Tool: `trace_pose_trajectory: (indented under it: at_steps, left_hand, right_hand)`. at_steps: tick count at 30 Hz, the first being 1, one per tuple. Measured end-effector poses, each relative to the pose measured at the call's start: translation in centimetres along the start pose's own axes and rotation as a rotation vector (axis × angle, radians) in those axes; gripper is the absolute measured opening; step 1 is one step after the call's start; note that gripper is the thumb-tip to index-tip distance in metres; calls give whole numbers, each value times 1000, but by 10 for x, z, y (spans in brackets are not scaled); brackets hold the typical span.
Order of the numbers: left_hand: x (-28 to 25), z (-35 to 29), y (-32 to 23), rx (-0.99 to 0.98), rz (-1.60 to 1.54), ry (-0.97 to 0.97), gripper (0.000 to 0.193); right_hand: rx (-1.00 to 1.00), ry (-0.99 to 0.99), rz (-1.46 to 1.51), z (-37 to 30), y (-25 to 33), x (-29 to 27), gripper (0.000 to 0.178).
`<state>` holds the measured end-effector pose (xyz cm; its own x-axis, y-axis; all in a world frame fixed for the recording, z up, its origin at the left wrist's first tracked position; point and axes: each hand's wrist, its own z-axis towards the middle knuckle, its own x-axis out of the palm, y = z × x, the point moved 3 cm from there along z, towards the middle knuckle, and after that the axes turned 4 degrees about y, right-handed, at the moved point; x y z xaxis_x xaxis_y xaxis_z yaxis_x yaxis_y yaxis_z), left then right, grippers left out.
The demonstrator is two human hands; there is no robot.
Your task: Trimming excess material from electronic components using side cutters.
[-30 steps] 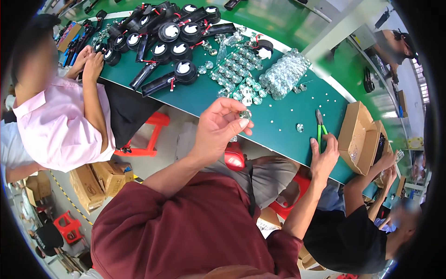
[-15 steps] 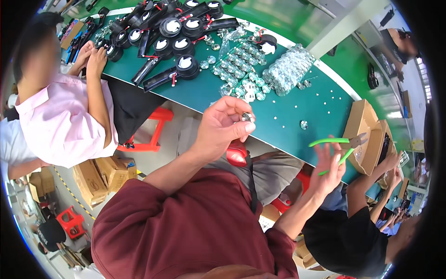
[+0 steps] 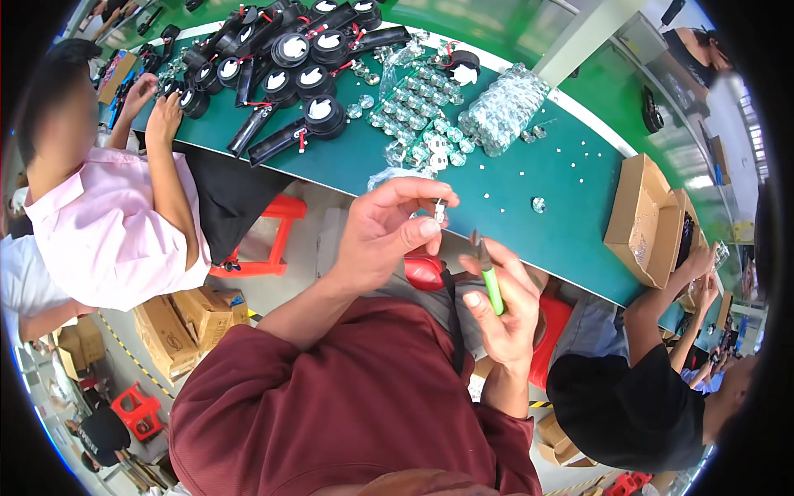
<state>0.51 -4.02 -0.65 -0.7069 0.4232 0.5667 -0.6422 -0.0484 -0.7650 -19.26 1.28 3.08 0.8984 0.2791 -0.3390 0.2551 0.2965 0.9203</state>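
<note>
Pinching left hand (image 3: 376,238): I see fingertips closed on small part (image 3: 440,210).
Gripping right hand (image 3: 510,312): fingers half-curled around green-handled cutters (image 3: 493,291).
Hand position: both before the tabletop (image 3: 571,236).

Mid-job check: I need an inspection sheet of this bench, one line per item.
Surface: green tabletop, white bits scattered.
Job's things: small part; green-handled cutters.
Clutter: black round-headed units, small circuit boards, clear-wrapped bundle, open cardboard box.
Hands: left hand pinches the small part; right hand holds the cutters, tips near the left hand.
Cables: red wires on those units.
Surroundings: people on both sides; red stool at left.
</note>
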Motion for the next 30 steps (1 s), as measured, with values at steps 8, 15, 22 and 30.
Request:
trace_pose_trajectory:
  at_steps: [8,15,22,30]
  left_hand:
    - [15,-5,-3,-16,25,-14,32]
    - [20,-9,-7,77,243,-27,23]
    - [10,-11,-7,25,262,49,23]
    - [10,-19,5,-119,110,-30,18]
  right_hand:
    - [-39,-310,-36,13,12,7,29]
    - [-137,-268,-192,31,15,13,21]
    - [-123,-192,-92,32,10,10,19]
    - [-160,-215,-228,26,14,9,23]
